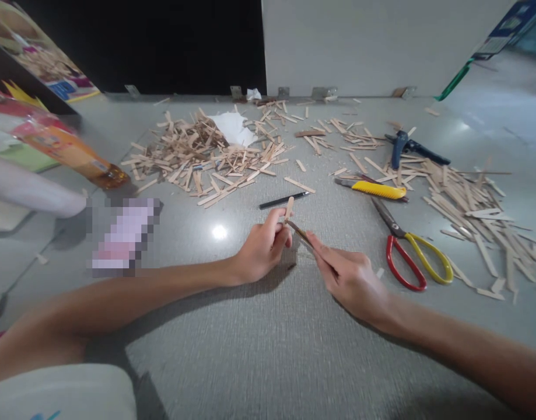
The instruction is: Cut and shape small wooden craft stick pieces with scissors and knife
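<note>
My left hand pinches a small wooden craft stick, its rounded end pointing up past the fingers. In my right hand is a thin, flat, dark tool; its exact kind is hard to make out. The tip of that tool meets the stick close to the left fingertips. Just beyond my hands lies a slim black pen-like tool. To the right of them rest scissors with one red and one yellow handle, and a yellow utility knife.
Cut stick pieces are heaped at the back left around white tissue. More sticks spread at the right, near blue-handled pliers. A blurred-out phone-like object and an orange bottle lie left. A cabinet stands behind.
</note>
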A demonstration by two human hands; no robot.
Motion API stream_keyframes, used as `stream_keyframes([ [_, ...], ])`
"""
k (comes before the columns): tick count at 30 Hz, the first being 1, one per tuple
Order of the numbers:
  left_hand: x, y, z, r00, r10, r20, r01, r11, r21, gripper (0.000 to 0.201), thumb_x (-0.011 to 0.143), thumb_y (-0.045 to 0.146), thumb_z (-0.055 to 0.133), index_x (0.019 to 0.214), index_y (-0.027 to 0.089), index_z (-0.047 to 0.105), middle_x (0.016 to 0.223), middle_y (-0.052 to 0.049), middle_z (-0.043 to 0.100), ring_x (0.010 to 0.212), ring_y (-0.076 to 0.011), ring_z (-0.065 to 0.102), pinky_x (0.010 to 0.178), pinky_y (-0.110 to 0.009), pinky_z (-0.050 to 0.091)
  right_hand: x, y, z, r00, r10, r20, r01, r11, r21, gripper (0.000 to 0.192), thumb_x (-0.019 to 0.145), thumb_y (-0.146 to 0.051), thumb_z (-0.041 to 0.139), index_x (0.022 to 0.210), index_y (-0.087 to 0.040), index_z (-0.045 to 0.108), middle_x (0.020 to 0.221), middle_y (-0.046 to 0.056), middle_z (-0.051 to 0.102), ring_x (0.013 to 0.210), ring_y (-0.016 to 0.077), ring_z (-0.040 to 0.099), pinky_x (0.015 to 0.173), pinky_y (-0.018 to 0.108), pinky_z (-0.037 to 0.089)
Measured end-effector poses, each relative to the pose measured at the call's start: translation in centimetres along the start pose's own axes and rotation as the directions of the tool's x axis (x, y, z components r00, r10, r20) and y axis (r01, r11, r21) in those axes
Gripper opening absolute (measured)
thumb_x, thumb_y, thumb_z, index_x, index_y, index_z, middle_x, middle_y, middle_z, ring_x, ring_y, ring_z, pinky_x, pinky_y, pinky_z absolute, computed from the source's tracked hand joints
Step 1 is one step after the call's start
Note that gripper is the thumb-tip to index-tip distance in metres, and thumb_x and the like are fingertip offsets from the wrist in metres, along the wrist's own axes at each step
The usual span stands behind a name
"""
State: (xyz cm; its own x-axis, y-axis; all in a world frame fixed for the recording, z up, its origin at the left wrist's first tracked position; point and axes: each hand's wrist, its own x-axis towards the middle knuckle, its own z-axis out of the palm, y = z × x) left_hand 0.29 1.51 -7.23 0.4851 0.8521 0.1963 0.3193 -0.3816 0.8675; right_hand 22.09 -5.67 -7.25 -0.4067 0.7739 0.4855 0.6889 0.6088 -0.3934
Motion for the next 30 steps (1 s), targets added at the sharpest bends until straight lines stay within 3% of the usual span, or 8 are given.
stream_keyframes([
  [5,0.2,0.1,-0.3,0.999,-0.012,0.04,0.016,0.994,-0.107,0.03,0.113,0.047,0.045,0.126,0.02,0.044,0.077,0.001,0.073,0.046,-0.011,0.056,0.047,-0.023,0.044,0.0,0.3,0.4,0.998,-0.049,-0.046,0.048,0.999,-0.023,0.045,0.114,-0.014,0.043,0.154,-0.007,0.063,0.069,0.002,0.073,0.053,0.0132,0.061,0.053,0.023,0.051],
  [9,0.5,0.3,-0.3,0.998,-0.018,0.06,0.037,0.937,-0.346,0.04,0.112,0.056,0.05,0.129,0.021,0.043,0.09,-0.005,0.078,0.054,-0.0129,0.068,0.053,-0.025,0.053,0.4,0.4,0.8,0.993,-0.022,-0.119,0.024,1.0,0.02,0.044,0.114,-0.015,0.044,0.153,-0.008,0.063,0.076,0.004,0.079,0.05,0.0124,0.06,0.051,0.023,0.051],
  [15,0.9,0.7,-0.2,0.997,-0.002,0.08,0.046,0.83,-0.556,0.028,0.113,0.045,0.055,0.123,0.021,0.045,0.09,-0.007,0.08,0.077,-0.0216,0.082,0.067,-0.03,0.058,0.6,0.4,0.7,0.991,-0.013,-0.131,0.018,0.999,0.036,0.047,0.113,-0.012,0.046,0.159,-0.013,0.057,0.1,0.009,0.088,0.057,0.0124,0.07,0.057,0.022,0.057],
  [22,1.1,0.2,-0.2,0.99,-0.054,0.132,0.127,0.757,-0.641,0.017,0.111,0.034,0.058,0.117,0.022,0.047,0.084,0.0,0.076,0.079,-0.0221,0.084,0.069,-0.029,0.057,0.6,0.4,0.4,0.994,-0.019,-0.103,0.019,1.0,-0.004,0.042,0.114,-0.013,0.043,0.149,-0.007,0.066,0.074,0.003,0.078,0.053,0.0128,0.065,0.053,0.023,0.053],
  [30,1.3,-0.3,-0.2,0.974,-0.138,0.18,0.225,0.688,-0.69,0.016,0.108,0.031,0.061,0.113,0.023,0.049,0.085,-0.002,0.078,0.081,-0.0239,0.083,0.069,-0.031,0.058,0.9,0.5,0.0,0.998,-0.012,-0.059,0.01,0.999,-0.042,0.043,0.114,-0.014,0.042,0.141,0.002,0.071,0.069,0.003,0.07,0.053,0.0141,0.061,0.049,0.025,0.047],
])
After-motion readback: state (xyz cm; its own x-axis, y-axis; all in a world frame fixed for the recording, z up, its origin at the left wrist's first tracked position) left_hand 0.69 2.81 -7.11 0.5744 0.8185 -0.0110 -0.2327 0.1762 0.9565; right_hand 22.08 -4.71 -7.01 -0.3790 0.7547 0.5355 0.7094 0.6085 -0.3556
